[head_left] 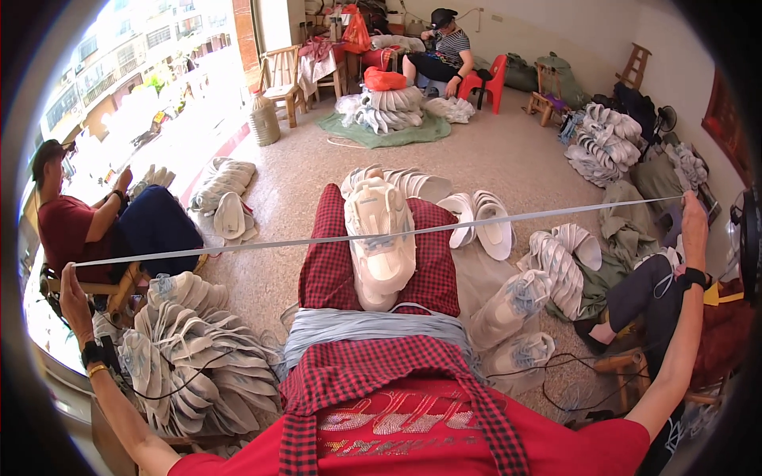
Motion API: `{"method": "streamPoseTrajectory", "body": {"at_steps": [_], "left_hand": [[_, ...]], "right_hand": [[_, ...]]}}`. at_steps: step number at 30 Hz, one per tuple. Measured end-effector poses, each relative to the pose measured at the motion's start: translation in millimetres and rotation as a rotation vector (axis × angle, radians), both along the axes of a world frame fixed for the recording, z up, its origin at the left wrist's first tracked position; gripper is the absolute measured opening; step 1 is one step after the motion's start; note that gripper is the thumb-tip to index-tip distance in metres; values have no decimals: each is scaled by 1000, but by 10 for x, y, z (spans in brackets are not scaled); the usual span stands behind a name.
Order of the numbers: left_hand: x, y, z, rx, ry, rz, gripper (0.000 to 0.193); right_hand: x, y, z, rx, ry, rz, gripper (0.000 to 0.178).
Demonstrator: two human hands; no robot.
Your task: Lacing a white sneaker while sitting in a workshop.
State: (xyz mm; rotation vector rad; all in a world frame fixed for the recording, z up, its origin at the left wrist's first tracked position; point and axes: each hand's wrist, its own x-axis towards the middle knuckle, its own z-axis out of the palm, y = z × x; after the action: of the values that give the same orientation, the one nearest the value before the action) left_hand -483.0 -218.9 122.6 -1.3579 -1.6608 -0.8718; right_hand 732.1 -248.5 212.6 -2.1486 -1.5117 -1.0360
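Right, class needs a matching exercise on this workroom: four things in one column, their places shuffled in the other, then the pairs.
Things
1. Flat grey lace
2. Bundle of pale blue laces
3. Cream-white sneaker
4. Plastic jug

Places
A. Across the front of the wearer's waist
B. On the floor, beside a wooden chair
C. Stretched between the left hand and right hand
D. In front of the wearer, red-and-black checked cloth on both sides

Pairs: 1-C; 2-A; 3-D; 4-B
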Motion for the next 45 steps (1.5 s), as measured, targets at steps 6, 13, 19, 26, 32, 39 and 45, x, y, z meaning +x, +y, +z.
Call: {"method": "streamPoseTrajectory", "body": {"at_steps": [6,13,19,26,32,39,45], "left_hand": [[834,281,-41,231,185,159,26],[2953,1326,-340,255,-728,-596,24],[4498,1638,-1050,-363,-835,-1186,16],[5043,1755,-1547,-589,-1196,-1190,7],[5053,1699,-1505,-620,-1182,-1186,12],[4997,1659,-1560,-639,-1121,-1157,13],[5034,1648,-1534,-629,-1106,-1139,9]], "right_hand": [[-1102,388,-624,660,-143,257,25],[-3389,1659,-2154,216,1097,989,17],[-4508,1993,-2399,-75,1206,1254,8],[-4630,2082,-2408,-201,1326,1196,6],[-4490,2239,-2274,-395,1203,1147,17],[-4541,2298,-2243,-499,1255,1137,15],[-4778,2237,-2074,-358,919,1206,19]]}}
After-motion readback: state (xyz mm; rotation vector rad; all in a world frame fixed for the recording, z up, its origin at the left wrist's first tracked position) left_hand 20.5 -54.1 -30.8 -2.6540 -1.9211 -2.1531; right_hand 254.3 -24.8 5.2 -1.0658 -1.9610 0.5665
